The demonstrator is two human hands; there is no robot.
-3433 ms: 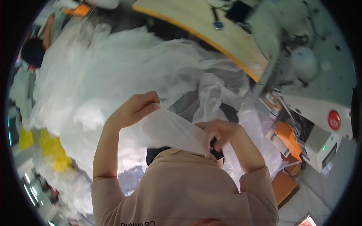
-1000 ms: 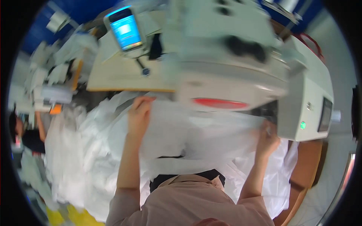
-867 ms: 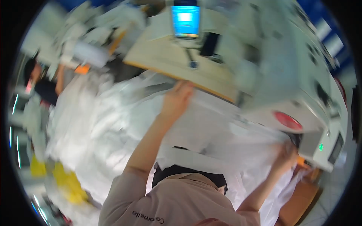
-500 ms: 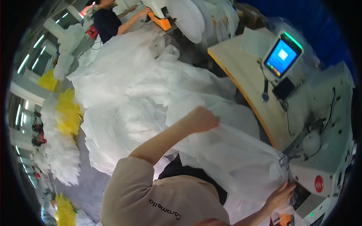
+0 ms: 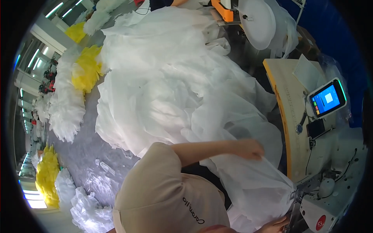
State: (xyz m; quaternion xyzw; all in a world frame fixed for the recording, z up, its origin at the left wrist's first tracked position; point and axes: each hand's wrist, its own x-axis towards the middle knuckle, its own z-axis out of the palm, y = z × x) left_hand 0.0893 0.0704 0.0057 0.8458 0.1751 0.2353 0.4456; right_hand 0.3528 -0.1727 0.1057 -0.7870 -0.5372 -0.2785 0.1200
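A long piece of thin white fabric (image 5: 252, 186) runs to the head of a white sewing machine (image 5: 311, 211) at the lower right. My left hand (image 5: 250, 149) is closed on the fabric's upper edge, holding it taut toward the machine; its outline is a little smeared. My right hand (image 5: 275, 225) is low beside the machine, with fingers together at the fabric's near edge and partly cut off by the picture's border. The machine's metal presser area (image 5: 296, 194) sits where the fabric gathers to a point. A large white fabric heap (image 5: 155, 85) spreads to my left.
A wooden table (image 5: 281, 101) carries a lit touchscreen panel (image 5: 327, 99) and a dark phone-like slab (image 5: 315, 128). Yellow fabric bundles (image 5: 87, 70) and white ones (image 5: 66, 108) lie along the floor. At the top, a co-worker's arm (image 5: 178, 2) shows near an orange machine (image 5: 223, 11).
The view has swung, shifting the scene rightward. My left hand is closer to the machine head, still gripping the fabric. My right hand has slid back slightly along the near edge.
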